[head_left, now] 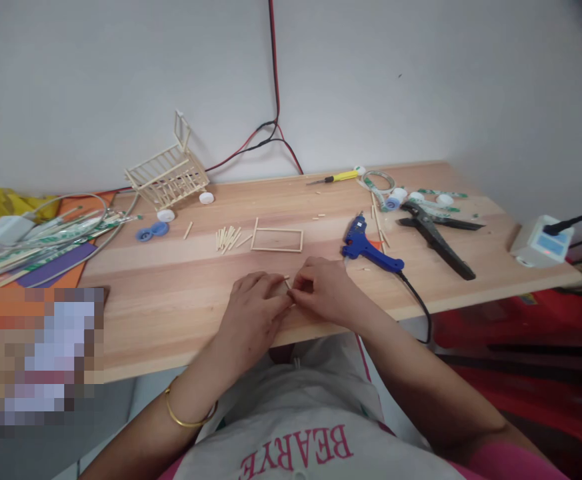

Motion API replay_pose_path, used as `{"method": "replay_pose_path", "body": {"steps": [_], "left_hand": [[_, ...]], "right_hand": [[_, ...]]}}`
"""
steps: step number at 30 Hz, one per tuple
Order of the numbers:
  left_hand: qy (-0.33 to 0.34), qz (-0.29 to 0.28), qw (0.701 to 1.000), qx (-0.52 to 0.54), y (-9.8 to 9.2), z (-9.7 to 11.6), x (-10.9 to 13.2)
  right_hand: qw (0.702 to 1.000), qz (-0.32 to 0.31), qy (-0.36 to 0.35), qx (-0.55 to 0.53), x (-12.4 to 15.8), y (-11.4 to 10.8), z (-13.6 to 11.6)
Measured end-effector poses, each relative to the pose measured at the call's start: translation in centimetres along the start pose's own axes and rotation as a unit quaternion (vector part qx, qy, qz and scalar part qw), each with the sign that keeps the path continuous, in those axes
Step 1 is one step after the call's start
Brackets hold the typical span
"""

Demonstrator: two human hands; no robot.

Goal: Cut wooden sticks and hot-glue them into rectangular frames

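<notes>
Near the table's front edge, my left hand [257,308] and my right hand [323,288] meet with curled fingers. A short wooden stick [287,283] shows between them, pinched by my right fingers. My left fingertips press close beside it; whether they also grip a piece is hidden. Just beyond my hands lies a rectangular frame of thin sticks [277,251], with one stick end jutting up at its left corner. Several short cut sticks [227,239] lie in a pile left of the frame. To the right of my right hand rests a blue glue gun [358,243].
A small stick-built cart [168,179] with white cap wheels stands at the back left. Black cutters [438,240], a yellow-handled tool [343,177] and a tape roll [379,180] lie right. A white power adapter [541,243] sits at the right edge; bagged sticks [71,237] lie left.
</notes>
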State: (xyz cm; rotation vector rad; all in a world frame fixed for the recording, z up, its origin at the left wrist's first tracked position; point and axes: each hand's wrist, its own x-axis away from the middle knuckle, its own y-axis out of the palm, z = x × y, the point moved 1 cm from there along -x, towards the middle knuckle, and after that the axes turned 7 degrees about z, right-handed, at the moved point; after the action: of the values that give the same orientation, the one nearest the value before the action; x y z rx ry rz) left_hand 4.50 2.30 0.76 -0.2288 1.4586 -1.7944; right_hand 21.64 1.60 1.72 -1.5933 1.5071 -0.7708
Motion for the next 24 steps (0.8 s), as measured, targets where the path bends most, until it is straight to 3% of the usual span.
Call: {"method": "replay_pose_path", "body": {"steps": [8, 15, 20, 24], "left_hand": [[-0.010, 0.000, 0.999, 0.032, -0.7, 0.1, -0.1], [-0.092, 0.122, 0.987, 0.039, -3.8, -2.8, 2.2], [-0.122, 0.082, 0.989, 0.019, -4.8, -3.0, 5.2], [-0.125, 0.071, 0.989, 0.024, -4.5, -2.0, 6.7]], "right_hand": [[0.998, 0.025, 0.025, 0.053, 0.3, 0.2, -0.1], [0.998, 0.028, 0.023, 0.051, 0.8, -0.8, 0.4], [0.999, 0.041, -0.032, 0.006, 0.0, -1.3, 0.6], [0.995, 0.015, -0.100, -0.024, -1.0, -0.6, 0.1]]}}
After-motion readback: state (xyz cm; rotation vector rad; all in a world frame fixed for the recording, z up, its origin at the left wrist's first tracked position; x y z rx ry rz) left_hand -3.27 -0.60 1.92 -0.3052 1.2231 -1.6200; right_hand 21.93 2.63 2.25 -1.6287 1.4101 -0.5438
